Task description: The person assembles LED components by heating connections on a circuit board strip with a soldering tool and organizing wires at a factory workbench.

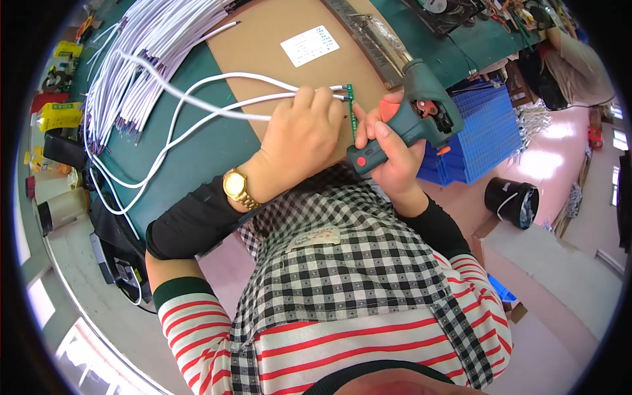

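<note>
The right hand (390, 155) is clamped around the grip of a green glue gun (413, 113), thumb lying along its side near an orange button at the butt. The gun is dark green with orange trim; its long axis runs from 7 o'clock at the butt to 1 o'clock, and the upper end points up toward 12, away from the person. It sits just right of picture centre, over the table's near edge.

The left hand (299, 135), at 9 o'clock from the gun, is closed on white wires (217, 82), fingertips pinching their ends against a narrow green strip (351, 108). The strip stands between the two hands, its long axis running 12 to 6. A gold watch (237, 187) sits on the left wrist.

The wires loop away toward 9 o'clock across a green mat (197, 158). Under the hands lies a brown board (276, 26) carrying a white label (309, 45). A thick bundle (141, 46) of white wires lies at 10 o'clock. A blue crate (490, 141) sits at 3 o'clock below the table edge, with a black bucket (512, 201) beyond it at 4.
</note>
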`<state>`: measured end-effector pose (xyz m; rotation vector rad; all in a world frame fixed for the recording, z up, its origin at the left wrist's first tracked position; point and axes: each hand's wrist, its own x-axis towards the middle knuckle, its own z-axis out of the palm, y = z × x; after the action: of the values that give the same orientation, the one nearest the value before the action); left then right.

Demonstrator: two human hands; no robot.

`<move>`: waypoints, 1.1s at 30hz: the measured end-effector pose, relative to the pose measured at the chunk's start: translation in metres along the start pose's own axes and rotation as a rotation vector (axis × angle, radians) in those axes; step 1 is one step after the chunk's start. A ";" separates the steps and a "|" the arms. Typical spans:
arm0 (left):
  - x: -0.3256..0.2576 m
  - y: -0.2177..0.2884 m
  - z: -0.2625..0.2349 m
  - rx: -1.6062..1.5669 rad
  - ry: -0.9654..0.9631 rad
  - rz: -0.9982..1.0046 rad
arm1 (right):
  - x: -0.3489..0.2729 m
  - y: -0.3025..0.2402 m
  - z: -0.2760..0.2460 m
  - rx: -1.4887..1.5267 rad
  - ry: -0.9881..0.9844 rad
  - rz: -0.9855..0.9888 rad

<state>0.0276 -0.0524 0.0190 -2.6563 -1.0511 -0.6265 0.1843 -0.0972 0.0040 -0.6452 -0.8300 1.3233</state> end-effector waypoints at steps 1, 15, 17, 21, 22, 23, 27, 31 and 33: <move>0.000 -0.002 0.001 -0.001 -0.001 -0.001 | -0.001 0.001 0.001 0.000 0.001 0.002; -0.001 -0.007 0.003 -0.254 -0.041 -0.139 | -0.003 0.001 0.001 -0.085 -0.024 0.053; 0.000 -0.005 0.001 -0.240 -0.049 -0.145 | -0.002 0.000 0.000 -0.063 -0.022 0.060; 0.002 -0.002 -0.001 -0.177 -0.044 -0.093 | -0.002 -0.001 -0.001 -0.005 0.008 0.082; 0.001 -0.001 -0.002 -0.177 -0.046 -0.094 | -0.002 -0.001 0.000 -0.003 0.008 0.083; 0.000 -0.001 -0.003 -0.177 -0.063 -0.108 | -0.002 -0.001 0.000 0.009 0.009 0.088; -0.004 -0.002 -0.002 -0.191 -0.056 -0.116 | -0.001 0.002 -0.001 0.029 -0.002 0.082; -0.008 -0.003 -0.004 -0.238 -0.071 -0.136 | -0.002 0.003 0.000 0.023 -0.014 0.084; -0.008 -0.004 -0.005 -0.256 -0.053 -0.117 | -0.003 0.000 0.003 0.012 -0.006 0.109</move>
<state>0.0176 -0.0558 0.0197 -2.8572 -1.2238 -0.7653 0.1815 -0.0999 0.0051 -0.6850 -0.7998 1.4282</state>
